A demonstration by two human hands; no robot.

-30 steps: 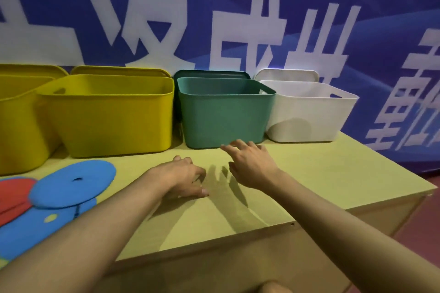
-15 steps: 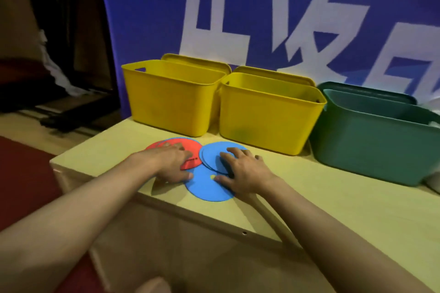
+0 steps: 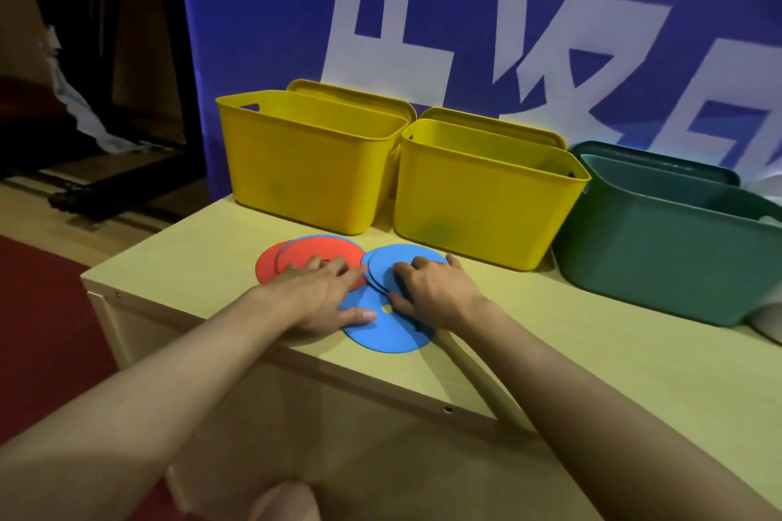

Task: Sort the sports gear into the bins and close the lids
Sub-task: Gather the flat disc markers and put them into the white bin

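Flat round discs lie overlapping on the table's left part: red discs (image 3: 296,256), a blue disc stack (image 3: 402,260) and a lower blue disc (image 3: 387,334) with a centre hole. My left hand (image 3: 315,296) rests flat on the red discs, its thumb on the lower blue disc. My right hand (image 3: 431,288) lies on the blue discs, fingers bent over the stack's edge; whether it grips is unclear. Behind stand two yellow bins (image 3: 304,165) (image 3: 482,195) and a green bin (image 3: 660,241), all without lids on.
Yellow lids (image 3: 355,95) (image 3: 499,127) and a green lid (image 3: 660,159) lean behind their bins against a blue banner. The table's (image 3: 592,351) left edge drops to red floor. A white bin's corner (image 3: 768,321) shows at far right.
The view swung left from the green and white bins to the discs. Both hands moved onto the discs, then slid slightly; the right hand now sits further onto the blue stack.
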